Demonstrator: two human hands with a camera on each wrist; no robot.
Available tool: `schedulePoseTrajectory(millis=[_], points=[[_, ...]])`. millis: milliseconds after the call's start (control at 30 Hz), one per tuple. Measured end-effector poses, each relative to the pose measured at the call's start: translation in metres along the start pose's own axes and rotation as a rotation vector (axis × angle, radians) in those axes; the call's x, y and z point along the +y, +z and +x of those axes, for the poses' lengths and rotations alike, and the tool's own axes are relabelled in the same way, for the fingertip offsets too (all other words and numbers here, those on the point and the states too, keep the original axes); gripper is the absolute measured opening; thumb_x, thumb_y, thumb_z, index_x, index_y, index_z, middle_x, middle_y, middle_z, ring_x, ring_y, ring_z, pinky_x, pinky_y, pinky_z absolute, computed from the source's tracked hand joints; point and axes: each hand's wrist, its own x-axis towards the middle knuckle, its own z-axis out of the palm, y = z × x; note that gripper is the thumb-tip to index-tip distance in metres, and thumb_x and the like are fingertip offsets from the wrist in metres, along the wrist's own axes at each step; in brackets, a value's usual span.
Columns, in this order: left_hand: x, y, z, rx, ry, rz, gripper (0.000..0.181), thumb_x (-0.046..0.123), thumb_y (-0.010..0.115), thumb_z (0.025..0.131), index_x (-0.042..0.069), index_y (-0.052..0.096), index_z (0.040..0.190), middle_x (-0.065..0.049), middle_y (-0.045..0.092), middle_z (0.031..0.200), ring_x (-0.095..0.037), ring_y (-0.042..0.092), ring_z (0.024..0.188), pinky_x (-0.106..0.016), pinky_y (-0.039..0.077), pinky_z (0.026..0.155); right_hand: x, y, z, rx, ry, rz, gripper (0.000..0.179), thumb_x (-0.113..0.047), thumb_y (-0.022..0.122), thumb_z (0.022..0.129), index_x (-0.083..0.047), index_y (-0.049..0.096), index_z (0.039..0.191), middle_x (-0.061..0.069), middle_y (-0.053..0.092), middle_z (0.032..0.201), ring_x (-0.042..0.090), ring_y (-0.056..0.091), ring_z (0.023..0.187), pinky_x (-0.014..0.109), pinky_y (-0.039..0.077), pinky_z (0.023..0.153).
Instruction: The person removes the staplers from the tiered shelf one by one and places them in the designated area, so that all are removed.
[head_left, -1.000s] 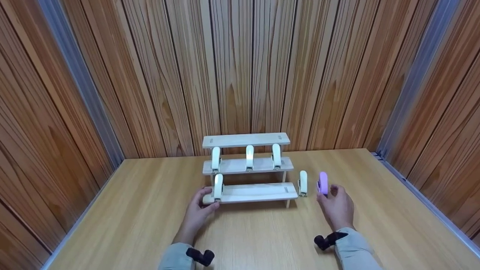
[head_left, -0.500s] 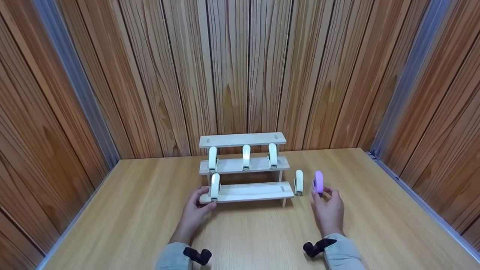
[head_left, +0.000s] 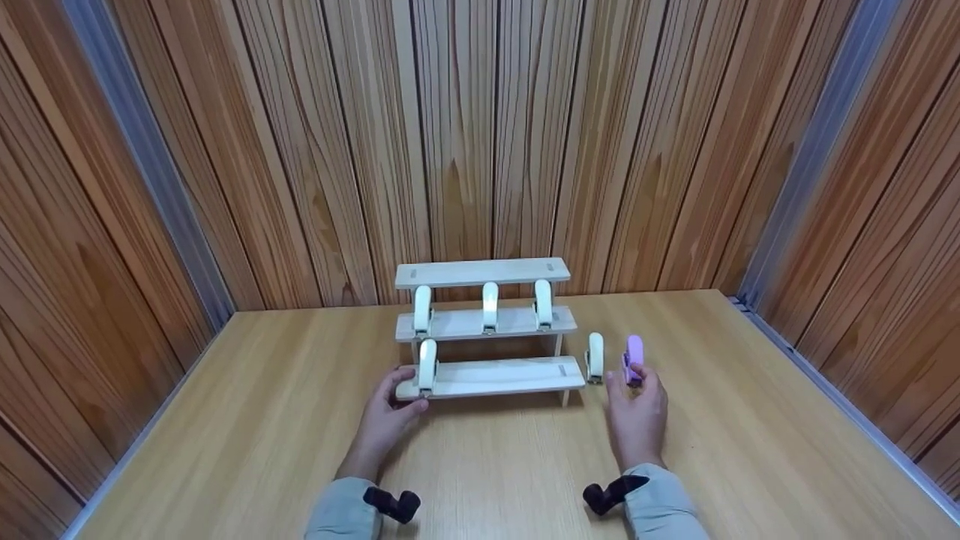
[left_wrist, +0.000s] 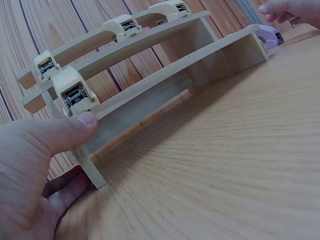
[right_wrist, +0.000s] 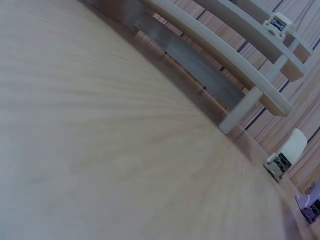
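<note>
A three-tier wooden display stand (head_left: 510, 376) stands on the table. My left hand (head_left: 385, 420) grips the left end of its bottom shelf. In the left wrist view the thumb (left_wrist: 75, 131) lies along the front edge and the fingers reach behind the leg. Right by the thumb tip sits a cream stapler (head_left: 427, 366). My right hand (head_left: 637, 420) is beside a purple stapler (head_left: 634, 351) on the table, its fingertips overlapping the stapler's near end in the head view. The left wrist view shows those fingers loosely bent, apart from the purple stapler (left_wrist: 270, 36).
Three cream staplers, one of them the middle stapler (head_left: 490, 306), stand along the second shelf (head_left: 517, 321). Another cream stapler (head_left: 595, 358) rests on the table between the stand and the purple one. Wood-panelled walls (head_left: 457, 150) enclose the table (head_left: 495, 465).
My right hand has shifted left and slightly forward, while the purple stapler has stayed beside the cream one. The left hand keeps its grip on the stand. The head view has shifted slightly.
</note>
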Motion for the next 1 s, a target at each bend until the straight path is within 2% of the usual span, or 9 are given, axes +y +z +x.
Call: schedulePoseTrajectory(millis=[67, 200, 400, 500, 633, 800, 1000], points=[[0.0, -0.001, 0.0, 0.003, 0.005, 0.006, 0.05, 0.006, 0.073, 0.091, 0.02, 0.057, 0.137, -0.011, 0.02, 0.167, -0.039, 0.013, 0.154, -0.059, 0.017, 0.121, -0.003, 0.005, -0.004, -0.01, 0.007, 0.012, 0.057, -0.035, 0.067, 0.098, -0.005, 0.047, 0.141, 0.02, 0.048, 0.144, 0.038, 0.044, 0.135, 0.056, 0.035, 0.112], [-0.001, -0.002, 0.0, 0.01, 0.009, 0.015, 0.05, 0.003, 0.071, 0.092, 0.019, 0.057, 0.137, -0.01, 0.021, 0.167, -0.038, 0.014, 0.154, -0.056, 0.019, 0.121, -0.006, 0.017, -0.012, -0.018, -0.003, 0.036, 0.056, -0.037, 0.068, 0.097, -0.007, 0.049, 0.14, 0.018, 0.045, 0.15, 0.037, 0.036, 0.143, 0.058, 0.028, 0.116], [-0.004, -0.003, -0.001, 0.017, -0.018, 0.022, 0.05, 0.002, 0.07, 0.092, 0.018, 0.057, 0.137, -0.009, 0.021, 0.167, -0.038, 0.014, 0.154, -0.056, 0.021, 0.121, -0.009, 0.03, -0.025, -0.059, -0.004, 0.037, 0.052, -0.037, 0.067, 0.098, -0.009, 0.05, 0.138, 0.017, 0.04, 0.155, 0.036, 0.028, 0.149, 0.058, 0.021, 0.12], [-0.005, -0.002, -0.001, 0.013, -0.025, 0.029, 0.05, 0.003, 0.07, 0.092, 0.018, 0.057, 0.137, -0.01, 0.021, 0.167, -0.038, 0.015, 0.153, -0.056, 0.021, 0.121, -0.01, 0.034, -0.029, -0.058, -0.009, 0.02, 0.05, -0.039, 0.066, 0.098, -0.011, 0.051, 0.137, 0.017, 0.041, 0.153, 0.036, 0.029, 0.148, 0.057, 0.022, 0.12], [-0.004, -0.001, -0.001, 0.016, -0.019, 0.028, 0.05, 0.004, 0.071, 0.091, 0.019, 0.057, 0.137, -0.009, 0.023, 0.167, -0.038, 0.015, 0.153, -0.057, 0.02, 0.121, -0.015, 0.04, -0.035, -0.064, -0.034, 0.008, 0.054, -0.045, 0.065, 0.097, -0.011, 0.051, 0.137, 0.016, 0.046, 0.146, 0.035, 0.038, 0.141, 0.054, 0.028, 0.117], [-0.003, 0.0, 0.001, 0.0, -0.014, 0.018, 0.05, 0.004, 0.071, 0.092, 0.018, 0.056, 0.137, -0.009, 0.023, 0.167, -0.038, 0.016, 0.153, -0.056, 0.019, 0.121, -0.024, 0.051, -0.043, -0.077, -0.064, -0.021, 0.052, -0.043, 0.066, 0.097, -0.012, 0.052, 0.138, 0.013, 0.047, 0.141, 0.033, 0.041, 0.137, 0.053, 0.034, 0.114], [-0.001, 0.001, 0.002, 0.001, -0.011, 0.01, 0.051, 0.005, 0.071, 0.092, 0.02, 0.056, 0.138, -0.009, 0.022, 0.167, -0.038, 0.016, 0.153, -0.057, 0.018, 0.121, -0.035, 0.064, -0.054, -0.086, -0.182, -0.054, 0.048, -0.041, 0.068, 0.096, -0.016, 0.054, 0.135, 0.008, 0.05, 0.141, 0.028, 0.042, 0.137, 0.051, 0.035, 0.115]])
